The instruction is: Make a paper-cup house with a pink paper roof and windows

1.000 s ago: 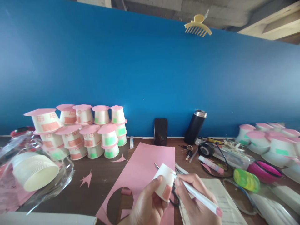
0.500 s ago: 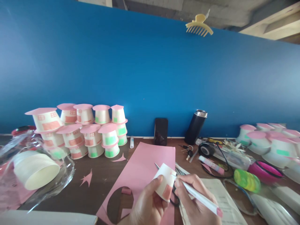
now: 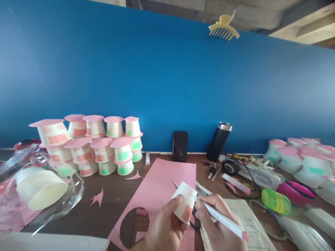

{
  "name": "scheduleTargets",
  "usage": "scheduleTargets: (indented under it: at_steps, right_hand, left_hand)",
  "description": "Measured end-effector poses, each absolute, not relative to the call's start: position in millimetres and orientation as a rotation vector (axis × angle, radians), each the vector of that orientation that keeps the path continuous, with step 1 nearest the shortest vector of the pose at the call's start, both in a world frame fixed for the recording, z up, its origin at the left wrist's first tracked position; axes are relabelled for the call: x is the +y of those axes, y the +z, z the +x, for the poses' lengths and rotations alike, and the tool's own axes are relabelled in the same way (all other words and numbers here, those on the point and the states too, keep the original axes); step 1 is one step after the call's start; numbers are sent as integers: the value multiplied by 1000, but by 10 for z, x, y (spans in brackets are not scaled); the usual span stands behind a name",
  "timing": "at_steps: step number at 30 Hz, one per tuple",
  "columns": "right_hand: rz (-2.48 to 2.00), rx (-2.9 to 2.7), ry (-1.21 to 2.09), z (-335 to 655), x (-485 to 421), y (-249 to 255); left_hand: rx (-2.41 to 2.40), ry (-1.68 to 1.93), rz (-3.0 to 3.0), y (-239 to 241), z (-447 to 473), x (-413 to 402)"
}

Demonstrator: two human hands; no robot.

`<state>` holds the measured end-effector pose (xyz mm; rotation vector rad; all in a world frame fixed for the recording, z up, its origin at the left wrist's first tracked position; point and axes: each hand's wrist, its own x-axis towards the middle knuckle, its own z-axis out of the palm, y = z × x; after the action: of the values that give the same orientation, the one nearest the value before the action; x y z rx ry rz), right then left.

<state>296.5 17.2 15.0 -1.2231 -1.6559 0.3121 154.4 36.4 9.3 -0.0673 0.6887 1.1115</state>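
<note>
My left hand (image 3: 167, 223) is closed around a white paper cup (image 3: 181, 200), tilted, with a red patch coloured near its rim. In my right hand (image 3: 218, 221) is a white marker pen (image 3: 225, 220) with a pink end. Its tip touches the cup's side, or very nearly so, beside a small red outline. Beneath both hands lies a pink paper sheet (image 3: 167, 174) with a round hole cut from it. Scissors (image 3: 195, 221) show partly behind the cup, their pointed tip poking out on its left.
Stacked decorated cups (image 3: 85, 150) with pink paper discs stand at left, near nested plain cups (image 3: 39, 188) in clear plastic. A phone (image 3: 180, 146) and a black flask (image 3: 219, 141) are by the blue partition (image 3: 157, 76). Keys, a glue stick (image 3: 235, 183) and more cups (image 3: 318, 165) lie rightward.
Almost nothing differs. The camera view has shifted very slightly, while both hands keep their hold on the cup and the marker pen.
</note>
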Motion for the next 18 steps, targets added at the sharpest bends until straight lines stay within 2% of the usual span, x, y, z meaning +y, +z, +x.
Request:
scheduleTargets:
  at_steps: [18]
  right_hand:
    - [-1208, -1638, 370, 2892, 129, 157]
  left_hand:
    - [655, 1108, -34, 71, 1536, 364]
